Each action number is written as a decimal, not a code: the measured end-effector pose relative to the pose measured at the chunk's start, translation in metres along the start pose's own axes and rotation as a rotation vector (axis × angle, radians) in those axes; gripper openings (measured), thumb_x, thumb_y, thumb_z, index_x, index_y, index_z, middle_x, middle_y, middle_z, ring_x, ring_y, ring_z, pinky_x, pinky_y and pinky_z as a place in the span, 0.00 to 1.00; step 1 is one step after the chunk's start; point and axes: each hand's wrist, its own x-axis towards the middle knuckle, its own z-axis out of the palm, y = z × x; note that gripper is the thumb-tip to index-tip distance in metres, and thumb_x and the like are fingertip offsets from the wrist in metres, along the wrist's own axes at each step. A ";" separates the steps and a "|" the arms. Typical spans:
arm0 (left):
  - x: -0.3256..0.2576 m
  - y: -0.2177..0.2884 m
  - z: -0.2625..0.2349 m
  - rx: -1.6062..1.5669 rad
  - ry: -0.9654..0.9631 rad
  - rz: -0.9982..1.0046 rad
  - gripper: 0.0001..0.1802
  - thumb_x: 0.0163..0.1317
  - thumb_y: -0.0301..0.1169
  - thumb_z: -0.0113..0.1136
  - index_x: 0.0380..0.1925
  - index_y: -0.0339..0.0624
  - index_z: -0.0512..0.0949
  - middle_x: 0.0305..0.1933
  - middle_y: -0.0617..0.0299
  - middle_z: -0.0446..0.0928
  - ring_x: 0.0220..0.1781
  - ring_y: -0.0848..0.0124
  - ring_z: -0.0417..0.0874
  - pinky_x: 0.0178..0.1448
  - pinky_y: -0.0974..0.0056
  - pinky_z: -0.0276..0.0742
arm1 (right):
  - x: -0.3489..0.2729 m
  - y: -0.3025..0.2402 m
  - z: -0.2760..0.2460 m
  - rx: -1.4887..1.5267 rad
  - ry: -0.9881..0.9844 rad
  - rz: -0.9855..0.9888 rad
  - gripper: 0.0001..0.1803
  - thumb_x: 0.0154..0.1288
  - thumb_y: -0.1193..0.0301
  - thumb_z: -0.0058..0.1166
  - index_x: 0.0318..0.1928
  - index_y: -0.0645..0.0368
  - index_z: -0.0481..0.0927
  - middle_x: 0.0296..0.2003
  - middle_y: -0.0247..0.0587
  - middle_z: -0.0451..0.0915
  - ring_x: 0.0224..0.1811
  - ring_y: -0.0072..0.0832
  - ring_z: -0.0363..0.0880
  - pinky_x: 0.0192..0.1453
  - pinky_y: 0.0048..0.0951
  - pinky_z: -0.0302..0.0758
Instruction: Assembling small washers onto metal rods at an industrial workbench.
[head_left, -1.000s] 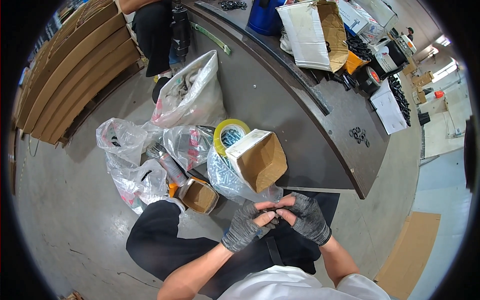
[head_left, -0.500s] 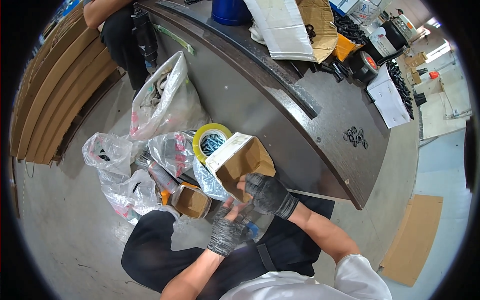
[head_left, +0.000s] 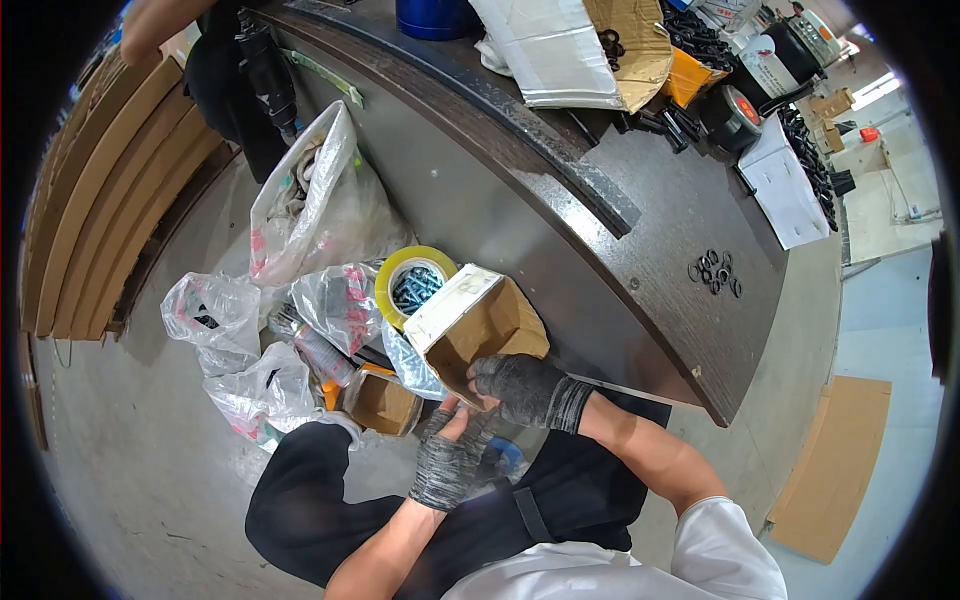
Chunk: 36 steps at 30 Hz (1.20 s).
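Observation:
An open cardboard box [head_left: 485,325], white outside and brown inside, leans with its mouth toward me, beside the desk panel. At its near rim, my right hand [head_left: 530,392], in a grey fingerless glove, has its fingers curled. Just below that rim is my left hand [head_left: 446,460], gloved alike, thumb and fingers drawn together close to the right fingertips. Whatever lies between the fingers is too small or hidden to make out. Behind the box, a yellow tape roll [head_left: 384,292] surrounds several screws [head_left: 416,290]. Beneath my hands a clear plastic item with a blue part [head_left: 510,457] shows partly.
A smaller cut box [head_left: 385,405], a spray can [head_left: 322,353] and plastic bags [head_left: 340,220] stand on the left. The dark desk [head_left: 650,215] carries black rings [head_left: 715,272] and boxes of black parts. Another person's arm [head_left: 150,30] shows beyond stacked cardboard [head_left: 110,230].
My right hand has shifted slightly down along the box's near rim, its fingers more curled. The left hand stays close below. The whole view has shifted a little.

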 end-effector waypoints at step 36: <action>-0.031 0.068 0.034 0.739 0.142 1.052 0.20 0.71 0.30 0.51 0.60 0.34 0.69 0.44 0.59 0.77 0.43 0.74 0.74 0.51 0.67 0.72 | -0.072 -0.053 -0.287 -0.696 0.824 0.481 0.23 0.65 0.56 0.57 0.52 0.59 0.78 0.45 0.51 0.79 0.47 0.47 0.81 0.49 0.44 0.78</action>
